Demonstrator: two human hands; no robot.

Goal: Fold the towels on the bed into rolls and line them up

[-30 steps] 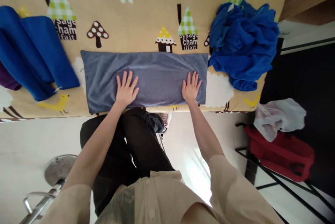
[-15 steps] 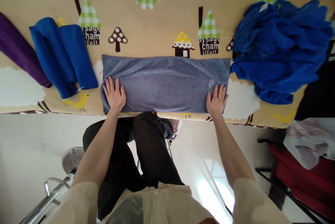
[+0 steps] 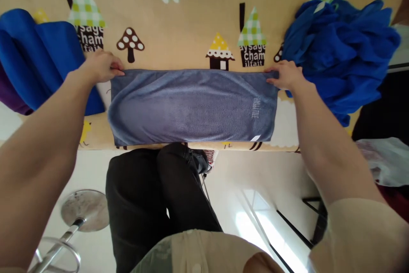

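A grey-blue towel (image 3: 191, 107) with pale stitched lettering near its right end lies as a long flat strip along the table's near edge. At its far left corner, my left hand (image 3: 101, 66) is closed, thumb and fingers pinching the fabric. My right hand (image 3: 287, 75) has its thumb and index finger at the far right corner, closed around the edge; its other fingers are curled. A small white tag (image 3: 255, 138) shows at the towel's near right edge. Soft wrinkles run across the towel's upper left part.
A folded blue cloth (image 3: 64, 47) lies left of the towel, with a purple cloth (image 3: 12, 90) partly under view's edge. A crumpled blue cloth heap (image 3: 338, 56) is at the right. The patterned tablecloth (image 3: 191, 26) covers the table; a metal stool (image 3: 84, 209) stands below left.
Both hands have moved from lying flat on the towel's near corners to its far corners, where the fingers now close on the edge. The view has shifted slightly.
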